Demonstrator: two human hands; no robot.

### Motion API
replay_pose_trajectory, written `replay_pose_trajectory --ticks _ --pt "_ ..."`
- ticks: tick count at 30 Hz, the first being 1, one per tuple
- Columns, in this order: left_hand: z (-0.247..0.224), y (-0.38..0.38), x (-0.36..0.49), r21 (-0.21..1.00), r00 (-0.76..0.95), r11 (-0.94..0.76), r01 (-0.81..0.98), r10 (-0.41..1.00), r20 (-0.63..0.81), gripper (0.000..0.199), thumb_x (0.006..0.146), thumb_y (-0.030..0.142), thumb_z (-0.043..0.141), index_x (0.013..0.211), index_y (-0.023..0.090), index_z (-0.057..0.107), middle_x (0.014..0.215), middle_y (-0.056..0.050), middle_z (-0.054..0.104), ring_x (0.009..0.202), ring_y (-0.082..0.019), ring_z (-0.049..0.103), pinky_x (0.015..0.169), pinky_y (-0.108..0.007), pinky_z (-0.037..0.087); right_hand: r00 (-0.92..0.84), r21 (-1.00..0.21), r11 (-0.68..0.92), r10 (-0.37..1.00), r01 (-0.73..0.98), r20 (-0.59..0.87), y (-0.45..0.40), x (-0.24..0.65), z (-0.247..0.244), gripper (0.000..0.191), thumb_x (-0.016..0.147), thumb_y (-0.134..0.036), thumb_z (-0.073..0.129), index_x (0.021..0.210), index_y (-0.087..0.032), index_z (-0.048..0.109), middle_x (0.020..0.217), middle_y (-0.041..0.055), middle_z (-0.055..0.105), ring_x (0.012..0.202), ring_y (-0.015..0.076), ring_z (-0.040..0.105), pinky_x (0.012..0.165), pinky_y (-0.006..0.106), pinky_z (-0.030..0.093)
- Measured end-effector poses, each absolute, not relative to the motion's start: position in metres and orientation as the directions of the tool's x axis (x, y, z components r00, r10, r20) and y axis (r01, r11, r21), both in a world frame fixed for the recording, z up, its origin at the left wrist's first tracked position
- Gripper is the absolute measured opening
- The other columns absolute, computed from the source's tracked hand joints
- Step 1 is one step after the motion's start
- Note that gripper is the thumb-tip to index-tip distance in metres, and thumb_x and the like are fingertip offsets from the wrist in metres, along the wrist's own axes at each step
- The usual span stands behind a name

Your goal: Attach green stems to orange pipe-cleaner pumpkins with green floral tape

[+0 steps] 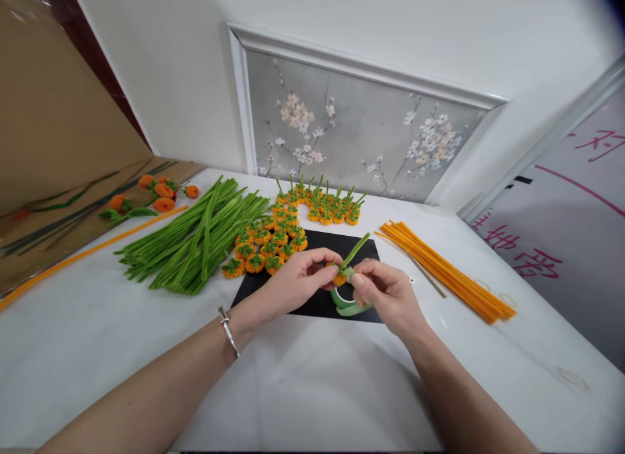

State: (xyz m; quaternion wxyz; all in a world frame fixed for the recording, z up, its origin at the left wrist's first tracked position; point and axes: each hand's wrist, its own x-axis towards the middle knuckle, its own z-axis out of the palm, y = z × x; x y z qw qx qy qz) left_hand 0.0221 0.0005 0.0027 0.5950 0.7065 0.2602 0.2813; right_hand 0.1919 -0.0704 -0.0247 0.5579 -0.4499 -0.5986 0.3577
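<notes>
Between the fingertips of my left hand [307, 277] is a small orange pipe-cleaner persimmon [340, 279] with a green stem [356, 249] pointing up and to the right. My right hand [388, 291] pinches a pale green strip of tape [348, 271] against the base of that stem. A roll of green floral tape [346, 307] lies just below on the black mat [312, 304], partly behind my right fingers. Left of my hands sit several finished orange persimmons [271, 242] with green tops, some on the mat and some on the table.
A pile of green pipe cleaners [195, 239] lies at left, a bundle of orange pipe cleaners [449, 268] at right. More persimmons with upright stems [336, 206] stand at the back by the wall. Orange flowers [163, 197] rest on brown cardboard [58, 206] at far left.
</notes>
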Motion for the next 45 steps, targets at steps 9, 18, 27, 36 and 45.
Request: replay_pose_trajectory --ticks 9,18,27,36,45 --pt "0.008 -0.003 0.019 0.981 0.733 -0.192 0.014 0.67 0.12 0.02 0.079 0.021 0.059 0.098 0.015 0.063 0.082 0.0 0.061 0.075 -0.012 0.055 0.071 -0.025 0.046 0.083 -0.706 0.401 0.835 0.584 0.543 -0.075 0.191 -0.017 0.017 0.087 -0.025 0.057 0.072 -0.017 0.058 0.06 -0.0027 0.048 0.053 0.0088 0.04 0.048 0.023 0.032" --pt "0.008 -0.003 0.019 0.975 0.686 -0.218 0.046 0.717 0.128 0.018 0.083 0.028 0.057 0.091 0.014 0.065 0.079 -0.001 0.06 0.068 -0.011 0.054 0.066 -0.025 0.045 -0.015 -0.655 0.432 0.841 0.62 0.541 -0.076 0.191 -0.015 0.015 0.086 -0.021 0.057 0.071 -0.018 0.057 0.06 -0.0037 0.046 0.052 0.0086 0.04 0.048 0.023 0.031" --pt "0.004 -0.003 0.022 0.972 0.66 -0.236 0.025 0.734 0.161 0.013 0.08 0.023 0.057 0.083 0.013 0.065 0.075 -0.001 0.058 0.067 -0.011 0.051 0.064 -0.024 0.043 0.01 -0.709 0.385 0.875 0.591 0.484 -0.074 0.189 -0.016 0.014 0.086 -0.025 0.057 0.075 -0.018 0.059 0.062 -0.0027 0.048 0.053 0.0093 0.042 0.048 0.024 0.031" --pt "0.006 -0.007 0.024 0.966 0.658 -0.257 0.039 0.734 0.169 0.011 0.082 0.021 0.054 0.084 0.014 0.062 0.077 -0.001 0.058 0.069 -0.013 0.052 0.065 -0.026 0.042 0.099 -0.844 0.304 0.919 0.442 0.383 -0.072 0.185 -0.017 0.013 0.086 -0.032 0.057 0.083 -0.019 0.057 0.066 -0.0022 0.052 0.052 0.009 0.042 0.047 0.023 0.032" --pt "0.005 -0.009 0.027 0.968 0.634 -0.248 -0.045 0.742 0.22 0.007 0.081 0.017 0.055 0.079 0.017 0.048 0.074 0.003 0.051 0.064 -0.01 0.048 0.06 -0.022 0.039 0.1 -0.853 0.302 0.921 0.425 0.376 -0.072 0.184 -0.017 0.012 0.085 -0.029 0.058 0.079 -0.019 0.055 0.063 -0.0044 0.047 0.049 0.0079 0.037 0.045 0.021 0.029"
